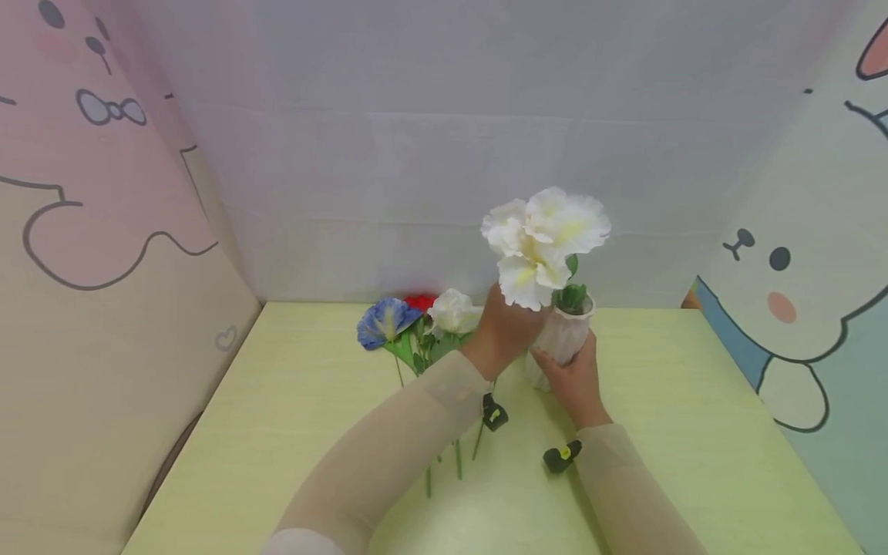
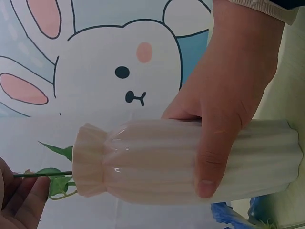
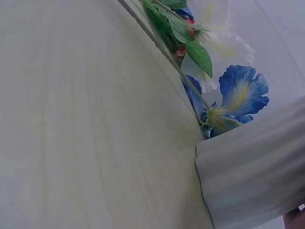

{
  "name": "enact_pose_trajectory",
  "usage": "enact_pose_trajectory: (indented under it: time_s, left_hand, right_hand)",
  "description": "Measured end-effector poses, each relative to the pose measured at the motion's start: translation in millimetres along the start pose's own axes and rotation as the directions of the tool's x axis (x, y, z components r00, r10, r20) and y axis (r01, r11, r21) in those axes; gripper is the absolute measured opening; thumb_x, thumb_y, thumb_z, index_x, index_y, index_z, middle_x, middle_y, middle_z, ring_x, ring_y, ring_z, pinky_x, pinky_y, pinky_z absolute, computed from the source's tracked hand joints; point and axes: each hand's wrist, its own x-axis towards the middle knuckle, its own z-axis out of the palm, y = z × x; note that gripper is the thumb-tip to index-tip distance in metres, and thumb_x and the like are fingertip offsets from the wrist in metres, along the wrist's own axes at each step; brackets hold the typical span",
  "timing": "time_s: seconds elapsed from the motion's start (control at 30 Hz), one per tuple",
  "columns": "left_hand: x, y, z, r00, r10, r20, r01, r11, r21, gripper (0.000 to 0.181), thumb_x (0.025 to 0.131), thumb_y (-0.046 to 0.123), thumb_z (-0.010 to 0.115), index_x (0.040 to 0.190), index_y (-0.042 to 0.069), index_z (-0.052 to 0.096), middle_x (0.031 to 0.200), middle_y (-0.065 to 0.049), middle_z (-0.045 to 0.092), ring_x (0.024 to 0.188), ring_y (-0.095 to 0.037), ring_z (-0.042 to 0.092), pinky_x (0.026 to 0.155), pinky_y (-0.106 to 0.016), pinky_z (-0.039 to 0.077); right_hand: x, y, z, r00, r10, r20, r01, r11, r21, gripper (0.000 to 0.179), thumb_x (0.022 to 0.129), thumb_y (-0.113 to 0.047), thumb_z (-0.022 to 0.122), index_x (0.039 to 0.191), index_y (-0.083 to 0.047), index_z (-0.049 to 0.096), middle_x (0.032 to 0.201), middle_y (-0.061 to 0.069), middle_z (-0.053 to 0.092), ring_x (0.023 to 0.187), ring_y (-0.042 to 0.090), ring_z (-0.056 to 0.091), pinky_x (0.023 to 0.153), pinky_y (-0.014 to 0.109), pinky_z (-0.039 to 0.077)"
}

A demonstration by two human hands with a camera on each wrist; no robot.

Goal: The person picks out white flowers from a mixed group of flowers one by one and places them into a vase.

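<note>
A large white artificial flower [image 1: 548, 235] with yellow-tinged petals stands over the mouth of a white fluted vase [image 2: 143, 162]. My left hand [image 1: 509, 327] pinches its thin green stem [image 2: 59, 173] just outside the vase's rim, in the left wrist view. Green leaves [image 1: 572, 297] show at the opening; how deep the stem reaches is hidden inside. My right hand [image 1: 576, 379] grips the body of the vase, its thumb [image 2: 212, 167] lying across the fluted side. In the head view the vase leans slightly. Its lower part fills the right wrist view's corner.
Left of the vase, a blue flower [image 1: 388, 322], a red flower [image 1: 419, 301] and another white flower [image 1: 454, 311] lie on the pale yellow table [image 1: 319, 408], stems toward me. Behind stands a plain pale back wall [image 1: 347, 169]; cartoon-printed panels [image 1: 784, 293] flank both sides.
</note>
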Motion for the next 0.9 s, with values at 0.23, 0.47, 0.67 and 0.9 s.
enact_pose_trajectory:
  time_s: [0.23,0.47,0.67,0.9]
  left_hand:
    - [3.9,9.2,5.0,0.984,-0.104,0.141,0.123,0.984,-0.131,0.020,0.102,0.016,0.057,0.118,0.005,0.064,0.112,-0.002,0.068,0.107,-0.011,0.064,0.092,-0.021,0.051]
    - [6.1,12.0,13.9,0.919,-0.303,0.253,0.375,0.870,-0.321,0.029,0.107,0.028,0.044,0.121,0.009,0.062,0.126,-0.010,0.064,0.116,-0.018,0.061,0.098,-0.026,0.050]
    - [9.8,11.2,18.5,0.935,-0.253,0.248,0.313,0.918,-0.244,0.030,0.109,0.027,0.047,0.130,0.012,0.061,0.130,-0.006,0.064,0.122,-0.017,0.060,0.102,-0.023,0.047]
    - [14.3,15.4,19.3,0.940,-0.241,0.240,0.309,0.902,-0.303,0.028,0.106,0.022,0.055,0.129,0.010,0.063,0.122,-0.008,0.069,0.114,-0.019,0.066,0.096,-0.024,0.051]
  right_hand:
    - [-4.5,-17.9,-0.1,0.999,-0.048,0.008,0.048,0.998,-0.028,0.087,0.089,-0.003,0.078,0.155,-0.002,0.021,0.141,0.021,0.043,0.122,0.032,0.049,0.105,0.049,0.039]
    - [1.5,7.2,0.4,0.996,-0.087,-0.014,0.087,0.996,-0.035,0.088,0.087,-0.007,0.081,0.155,-0.007,0.025,0.140,0.015,0.046,0.119,0.026,0.051,0.101,0.045,0.041]
    - [1.6,7.8,0.6,0.997,-0.078,-0.015,0.077,0.996,-0.045,0.088,0.086,-0.008,0.081,0.154,-0.005,0.025,0.139,0.017,0.044,0.118,0.029,0.050,0.101,0.049,0.041]
    - [1.4,3.6,-0.5,0.999,-0.039,-0.006,0.039,0.998,-0.049,0.087,0.087,-0.010,0.080,0.154,-0.005,0.024,0.137,0.018,0.045,0.116,0.031,0.051,0.099,0.049,0.043]
